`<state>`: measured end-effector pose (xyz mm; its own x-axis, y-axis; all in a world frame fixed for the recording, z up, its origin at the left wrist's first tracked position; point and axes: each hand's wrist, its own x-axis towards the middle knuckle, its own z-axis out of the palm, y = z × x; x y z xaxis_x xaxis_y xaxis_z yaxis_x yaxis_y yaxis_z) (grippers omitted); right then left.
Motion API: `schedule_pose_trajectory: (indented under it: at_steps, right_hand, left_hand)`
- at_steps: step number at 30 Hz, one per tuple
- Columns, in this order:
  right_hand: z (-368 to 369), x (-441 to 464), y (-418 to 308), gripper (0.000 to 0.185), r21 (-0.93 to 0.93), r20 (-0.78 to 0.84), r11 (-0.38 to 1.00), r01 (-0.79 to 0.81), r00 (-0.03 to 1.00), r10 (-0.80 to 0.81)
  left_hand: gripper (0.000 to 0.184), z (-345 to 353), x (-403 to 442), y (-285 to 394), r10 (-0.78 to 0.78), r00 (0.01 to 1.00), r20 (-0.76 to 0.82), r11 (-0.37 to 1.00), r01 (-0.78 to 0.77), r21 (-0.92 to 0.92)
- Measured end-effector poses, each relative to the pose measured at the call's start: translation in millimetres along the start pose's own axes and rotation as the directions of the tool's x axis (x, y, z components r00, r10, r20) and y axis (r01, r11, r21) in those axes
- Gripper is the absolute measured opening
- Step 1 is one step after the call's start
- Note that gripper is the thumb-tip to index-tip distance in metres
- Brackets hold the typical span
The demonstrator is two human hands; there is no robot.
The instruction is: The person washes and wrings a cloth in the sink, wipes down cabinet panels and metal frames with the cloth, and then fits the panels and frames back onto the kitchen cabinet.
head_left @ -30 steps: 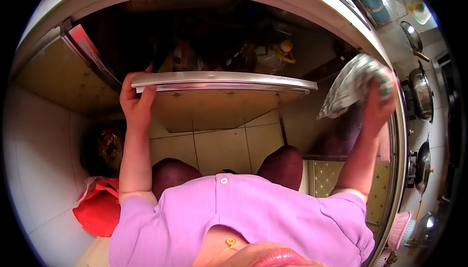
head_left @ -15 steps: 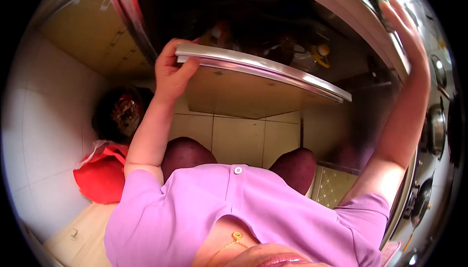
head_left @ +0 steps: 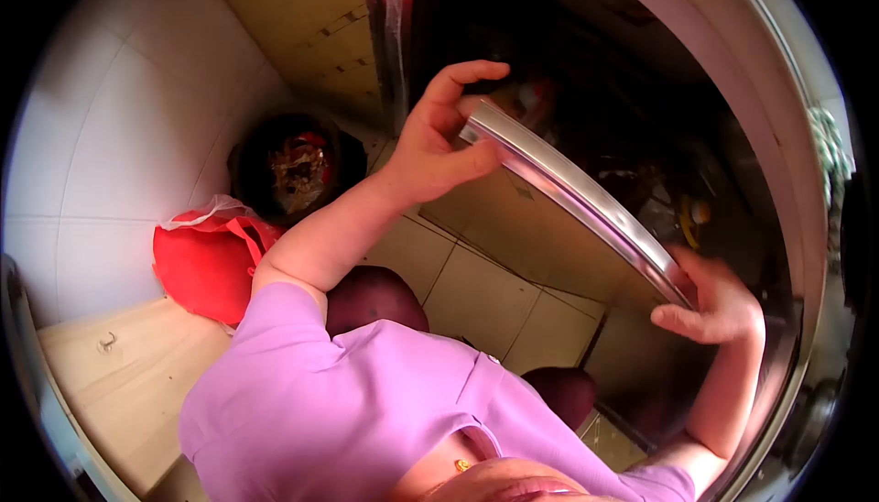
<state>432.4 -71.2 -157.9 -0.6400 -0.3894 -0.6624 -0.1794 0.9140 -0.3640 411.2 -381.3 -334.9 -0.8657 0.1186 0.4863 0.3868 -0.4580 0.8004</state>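
Note:
A cabinet door with a shiny metal edge stands tilted in front of me, its pale panel reaching down toward the floor. My left hand is at its left end, thumb on the near side, one finger stretched out beyond the edge, the others partly hidden. Around the right end is my right hand, with the thumb in front and fingers behind. Beyond the door is the dark cabinet interior, where a yellow item and clear plastic show dimly.
A dark bin with rubbish in it stands by the tiled wall, and a red bag lies beside it. On the counter edge at the right sits a green-and-white cloth. A wooden board is at lower left.
My right hand has left the cloth on the counter and come down to the door's right end. My left hand's fingers have spread more. The view has turned.

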Motion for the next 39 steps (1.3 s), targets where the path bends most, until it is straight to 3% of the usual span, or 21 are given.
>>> schedule_pose_trajectory:
  at_steps: [1, 4, 7, 9, 11, 15, 17, 19, 21, 23, 25, 26, 27, 30, 32, 33, 35, 39]
  right_hand:
    - [1.2, 6.3, 8.3, 0.072, -0.001, 0.017, 0.999, 0.048, 0.999, -0.048]
    - [-1.5, 18.5, 9.7, 0.069, 0.133, 0.030, 0.991, -0.013, 1.000, 0.009]
    - [-9.0, 30.6, 18.2, 0.059, 0.295, 0.069, 0.953, 0.066, 0.994, -0.090]
    - [-16.4, 36.5, 1.9, 0.051, 0.212, 0.119, 0.976, -0.053, 0.992, 0.029]
    - [-7.5, 43.5, -3.5, 0.045, 0.234, 0.118, 0.969, -0.077, 0.992, 0.050]
    - [-4.0, 40.9, -8.6, 0.043, 0.099, 0.123, 0.993, -0.061, 0.991, 0.049]
    - [6.7, 37.4, -11.6, 0.042, 0.069, 0.110, 0.997, -0.015, 0.994, 0.008]
    - [30.0, 34.0, -5.4, 0.041, 0.000, -0.101, 0.984, 0.181, 0.979, -0.180]
    - [42.6, 28.7, -13.2, 0.039, 0.030, -0.075, 0.991, 0.131, 0.989, -0.129]
    - [53.3, 21.5, -20.4, 0.038, 0.050, -0.040, 0.995, 0.082, 0.996, -0.080]
    - [62.6, 13.7, -23.9, 0.033, -0.065, -0.057, 0.995, 0.071, 0.996, -0.075]
    - [64.2, 11.1, -28.2, 0.030, -0.056, -0.037, 0.997, 0.045, 0.998, -0.048]
    - [66.9, 9.9, -30.0, 0.030, -0.063, -0.022, 0.997, 0.047, 0.999, -0.048]
    - [69.2, 7.5, -20.4, 0.029, -0.035, -0.070, 0.995, 0.089, 0.993, -0.091]
    - [61.1, 4.8, -18.8, 0.028, -0.017, -0.085, 0.997, 0.080, 0.993, -0.081]
    - [57.4, 4.9, -16.8, 0.028, 0.012, -0.109, 0.998, 0.068, 0.992, -0.066]
    - [55.8, 12.6, -6.3, 0.028, -0.005, -0.147, 0.997, 0.074, 0.986, -0.074]
    - [40.8, 21.5, -3.0, 0.033, -0.002, -0.091, 0.998, 0.057, 0.994, -0.057]
  left_hand:
    - [0.068, 0.5, 1.2, -1.3, 0.007, 1.000, 0.011, 0.999, -0.006, -0.042]
    - [0.071, -4.1, 7.1, -5.9, 0.000, 1.000, 0.011, 1.000, 0.000, 0.001]
    - [0.076, 0.1, 11.2, -9.7, -0.052, 0.998, -0.024, 0.998, 0.051, -0.026]
    - [0.080, -2.8, 15.3, -6.2, -0.115, 0.993, -0.001, 0.993, 0.115, -0.021]
    - [0.085, -5.6, 16.8, 2.5, -0.221, 0.975, 0.002, 0.972, 0.220, -0.077]
    - [0.092, -6.8, 2.5, -2.6, -0.130, 0.988, 0.085, 0.991, 0.130, 0.011]
    - [0.096, 7.6, -18.6, 6.1, -0.127, 0.962, -0.241, 0.969, 0.173, 0.178]
    - [0.098, 20.4, -44.3, 19.2, -0.185, 0.911, -0.368, 0.939, 0.274, 0.206]
    - [0.103, 34.4, -66.8, 29.4, -0.243, 0.787, -0.567, 0.864, 0.441, 0.242]
    - [0.108, 54.9, -84.2, 41.6, -0.342, 0.698, -0.629, 0.838, 0.529, 0.131]
    - [0.101, 79.8, -92.4, 49.3, -0.586, 0.487, -0.648, 0.798, 0.488, -0.354]
    - [0.093, 90.3, -98.5, 49.1, -0.624, 0.464, -0.629, 0.776, 0.462, -0.429]
    - [0.089, 94.2, -109.2, 45.4, -0.746, 0.390, -0.539, 0.663, 0.499, -0.558]
    - [0.080, 112.6, -100.2, 49.9, -0.756, 0.412, -0.509, 0.654, 0.436, -0.618]
    - [0.098, 113.0, -93.5, 48.8, -0.735, 0.486, -0.473, 0.675, 0.465, -0.573]
    - [0.098, 114.9, -87.0, 46.1, -0.735, 0.480, -0.479, 0.675, 0.454, -0.581]
    - [0.102, 121.8, -72.6, 39.6, -0.617, 0.560, -0.552, 0.787, 0.439, -0.433]
    - [0.102, 127.6, -60.2, 37.1, -0.583, 0.567, -0.581, 0.808, 0.330, -0.489]
